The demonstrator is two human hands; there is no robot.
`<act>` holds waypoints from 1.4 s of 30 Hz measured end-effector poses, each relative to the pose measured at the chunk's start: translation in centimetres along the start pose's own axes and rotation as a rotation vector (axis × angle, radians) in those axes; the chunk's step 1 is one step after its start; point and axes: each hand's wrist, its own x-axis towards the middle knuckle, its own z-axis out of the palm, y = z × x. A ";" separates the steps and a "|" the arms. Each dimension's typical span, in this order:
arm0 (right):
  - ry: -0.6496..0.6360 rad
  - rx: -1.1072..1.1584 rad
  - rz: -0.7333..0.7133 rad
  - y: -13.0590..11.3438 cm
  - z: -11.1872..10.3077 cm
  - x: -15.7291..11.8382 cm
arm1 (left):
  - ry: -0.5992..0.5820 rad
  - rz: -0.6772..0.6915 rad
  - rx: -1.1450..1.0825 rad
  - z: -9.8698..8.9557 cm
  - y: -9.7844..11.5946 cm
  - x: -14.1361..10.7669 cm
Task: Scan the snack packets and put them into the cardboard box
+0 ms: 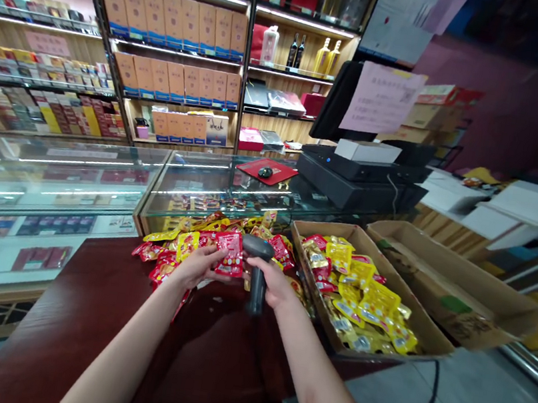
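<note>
Both hands are busy in front of us, above the dark red wooden counter [78, 328]. Our left hand [196, 266] is closed on a small red snack packet [229, 254], with the fingers pinching its lower left edge, so that the packet stands nearly upright and faces us. Our right hand [274, 284] is wrapped around the handle of a dark grey barcode scanner [257, 268]. The head of the scanner is just beside the right edge of the packet, almost touching it; we cannot tell if they really touch.

Directly behind the packet and the scanner lies a loose pile of red and yellow snack packets [203, 235] on the counter, against the glass display case [191, 183]. To the right of our right hand is a shallow cardboard box [430, 340], and it holds many more yellow and red packets [361, 289], spread mostly along its middle and near end. Next to it, further right, stands a second cardboard box [497, 296], and its content is not clear to us.

On the glass case, further back, we see a black cash register [358, 174] with a pink paper note [382, 100] on its screen, and a computer mouse [265, 172] on a red mat [279, 168]. Shelves with boxes and bottles [181, 47] fill the wall behind.
</note>
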 end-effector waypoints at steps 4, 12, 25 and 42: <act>0.059 -0.035 -0.091 -1.3 0.0 -0.2 | 0.019 0.031 0.052 0.8 1.2 1.6; 0.176 -0.217 -0.169 -0.6 -1.2 -2.9 | 0.126 0.097 0.210 0.9 1.3 4.2; 0.046 -0.553 -0.197 2.9 0.8 -6.9 | 0.111 0.246 0.124 2.9 3.2 3.9; 0.058 -0.515 -0.160 3.0 2.3 -7.2 | -0.003 0.222 -0.035 3.3 2.5 4.2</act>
